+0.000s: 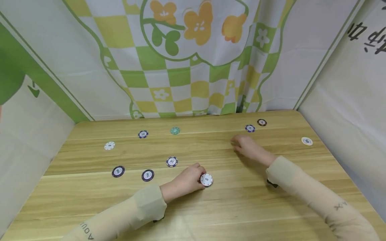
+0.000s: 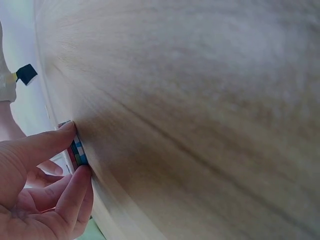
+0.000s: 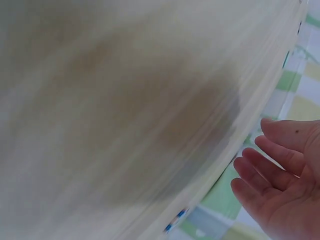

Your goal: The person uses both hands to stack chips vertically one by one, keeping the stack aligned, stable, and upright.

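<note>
At lower centre, my left hand point(image 1: 187, 179) pinches a chip stack point(image 1: 206, 180); I should keep it level. My right hand's point(image 1: 249, 148) fingers part loosely, holding nothing.

Beige sleeves point(image 1: 120, 212) with dark lettering point(image 1: 86, 231), broad cuffs point(image 1: 150, 202), black wrist pieces point(image 1: 272, 183)

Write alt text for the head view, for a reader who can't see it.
A person's left grip holds a white-topped stack of poker chips at a wooden table. The right grip is empty; nine other chips lie scattered across it.
</note>
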`<state>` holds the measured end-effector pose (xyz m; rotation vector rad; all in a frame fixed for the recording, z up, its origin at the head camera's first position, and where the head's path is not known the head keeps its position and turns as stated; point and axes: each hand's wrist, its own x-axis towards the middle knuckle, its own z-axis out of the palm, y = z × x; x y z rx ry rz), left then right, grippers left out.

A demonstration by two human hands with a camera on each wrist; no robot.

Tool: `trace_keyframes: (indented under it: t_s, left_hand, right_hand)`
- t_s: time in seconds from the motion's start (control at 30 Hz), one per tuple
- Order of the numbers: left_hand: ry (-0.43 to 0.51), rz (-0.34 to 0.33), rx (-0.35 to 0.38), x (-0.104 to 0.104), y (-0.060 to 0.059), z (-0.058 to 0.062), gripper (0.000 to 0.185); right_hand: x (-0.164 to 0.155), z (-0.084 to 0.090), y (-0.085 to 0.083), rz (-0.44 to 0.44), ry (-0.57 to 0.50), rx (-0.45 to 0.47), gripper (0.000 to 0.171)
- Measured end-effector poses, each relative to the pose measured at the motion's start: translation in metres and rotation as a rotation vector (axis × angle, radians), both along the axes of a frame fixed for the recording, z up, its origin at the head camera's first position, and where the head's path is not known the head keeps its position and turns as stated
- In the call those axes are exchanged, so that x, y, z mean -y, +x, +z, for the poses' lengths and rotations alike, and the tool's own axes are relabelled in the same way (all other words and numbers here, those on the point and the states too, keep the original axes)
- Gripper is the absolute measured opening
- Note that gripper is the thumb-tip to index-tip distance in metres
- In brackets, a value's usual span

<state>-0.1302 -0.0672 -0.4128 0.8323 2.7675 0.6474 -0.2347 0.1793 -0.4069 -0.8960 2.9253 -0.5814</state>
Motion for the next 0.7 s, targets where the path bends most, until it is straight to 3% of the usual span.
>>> trace_keyframes:
  t_s: [0.27,0.7]
  left_hand:
    - [0.003,0.003,-0.002,0.0,-0.001,-0.001,0.039]
    - [0.013,-0.007,-0.008,0.0,-0.001,-0.002,0.037]
  right_hand:
    - [-0.016,-0.004,-0.024,-0.017,0.002,-0.024,0.031]
    - [-0.028,0.0,-0.048,-0.128,0.057,0.069,0.039]
